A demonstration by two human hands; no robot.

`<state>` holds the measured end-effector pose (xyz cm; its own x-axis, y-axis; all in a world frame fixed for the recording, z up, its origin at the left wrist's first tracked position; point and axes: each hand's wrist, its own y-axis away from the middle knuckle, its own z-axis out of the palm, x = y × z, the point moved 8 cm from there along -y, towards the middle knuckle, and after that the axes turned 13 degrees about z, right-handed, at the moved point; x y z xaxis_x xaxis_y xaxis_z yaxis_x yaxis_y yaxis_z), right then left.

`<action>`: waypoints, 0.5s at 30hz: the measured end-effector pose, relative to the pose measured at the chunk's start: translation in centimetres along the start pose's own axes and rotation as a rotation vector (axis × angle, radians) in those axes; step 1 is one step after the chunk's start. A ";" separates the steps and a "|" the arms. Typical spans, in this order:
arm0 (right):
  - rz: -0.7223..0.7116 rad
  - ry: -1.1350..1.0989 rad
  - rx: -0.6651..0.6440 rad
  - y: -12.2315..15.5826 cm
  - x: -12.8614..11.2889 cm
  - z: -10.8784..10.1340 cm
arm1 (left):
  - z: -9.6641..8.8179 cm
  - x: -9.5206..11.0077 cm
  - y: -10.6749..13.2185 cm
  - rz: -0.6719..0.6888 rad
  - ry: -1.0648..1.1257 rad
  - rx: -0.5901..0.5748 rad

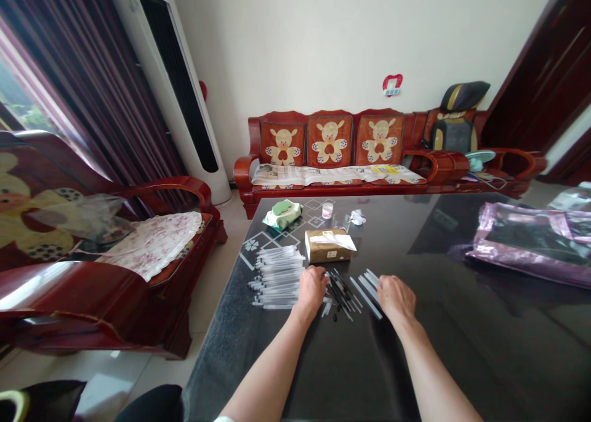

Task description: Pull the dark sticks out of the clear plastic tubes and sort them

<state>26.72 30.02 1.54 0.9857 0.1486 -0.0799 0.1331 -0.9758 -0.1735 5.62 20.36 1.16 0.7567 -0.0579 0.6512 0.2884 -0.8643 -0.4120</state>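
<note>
My left hand (313,288) is closed, its fingertips pressed together between two groups of thin parts; what they pinch is too small to make out. Left of it lies a large row of translucent plastic tubes (277,279). Just right of its fingertips is a loose bunch of thin black sticks (344,294), with small black pieces (335,317) in front. My right hand (397,297) has its fingers curled down at the right end of a smaller group of translucent tubes (368,291). Its fingertips touch these tubes, but their grip is partly hidden.
Behind the tubes stands a brown tissue pack (323,249). Farther back are a green wipes pack (281,215), a small white cup (327,211) and crumpled tissue (357,217). A purple clear bag (521,268) lies right on the dark table (443,354). Beyond is a wooden sofa (330,191).
</note>
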 end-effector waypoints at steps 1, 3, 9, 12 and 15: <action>-0.003 0.002 0.004 0.0 0.0 -0.1 | -0.1 0.0 0.3 0.008 -0.014 -0.005; -0.011 -0.006 0.016 0.2 -0.3 -0.5 | -0.9 -0.3 1.0 0.017 -0.017 -0.003; -0.049 -0.113 0.087 1.6 -2.3 -2.4 | -7.0 -2.6 3.1 0.037 -0.012 0.100; -0.089 -0.175 0.103 2.5 -3.5 -2.9 | -7.6 -2.4 4.1 0.133 -0.016 -0.047; -0.120 -0.212 0.114 3.0 -4.2 -3.1 | -6.3 -2.0 5.5 0.162 -0.060 -0.234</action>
<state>23.33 25.97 4.39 0.9184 0.3037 -0.2535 0.2230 -0.9267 -0.3024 2.02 12.55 1.65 0.8174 -0.1805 0.5470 0.0233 -0.9385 -0.3446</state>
